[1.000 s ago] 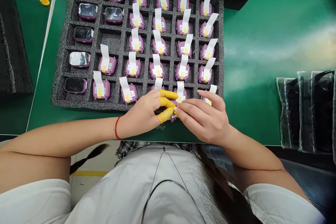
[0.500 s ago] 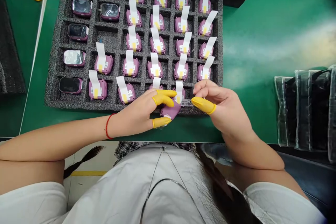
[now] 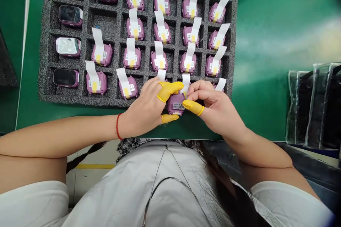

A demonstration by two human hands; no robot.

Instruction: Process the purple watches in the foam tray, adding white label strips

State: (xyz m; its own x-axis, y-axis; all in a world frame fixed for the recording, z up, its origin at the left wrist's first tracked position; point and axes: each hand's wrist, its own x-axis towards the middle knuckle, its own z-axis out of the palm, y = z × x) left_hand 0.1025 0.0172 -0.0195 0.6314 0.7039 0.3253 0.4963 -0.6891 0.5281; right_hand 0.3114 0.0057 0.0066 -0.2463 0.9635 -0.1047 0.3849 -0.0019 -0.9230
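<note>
In the head view my left hand, with yellow finger cots on some fingertips, grips a purple smartwatch body at the tray's front edge. Its back faces up. A small silver printed label lies on that back; whether it is fully stuck down I cannot tell. My right hand is closed, its yellow-covered thumb at the label's right end and its fingers curled behind. A white paper strip on another watch stands just beyond my fingers.
A grey foam tray holds several purple watches, many back up with white strips and yellow tape, others screen up at the left. Clear plastic pouches with black contents stand at the right on the green table.
My right hand has moved left with the silver label, which now lies against the watch back. The watch has turned more upright in my left hand. The view has shifted, bringing the tray nearer.
</note>
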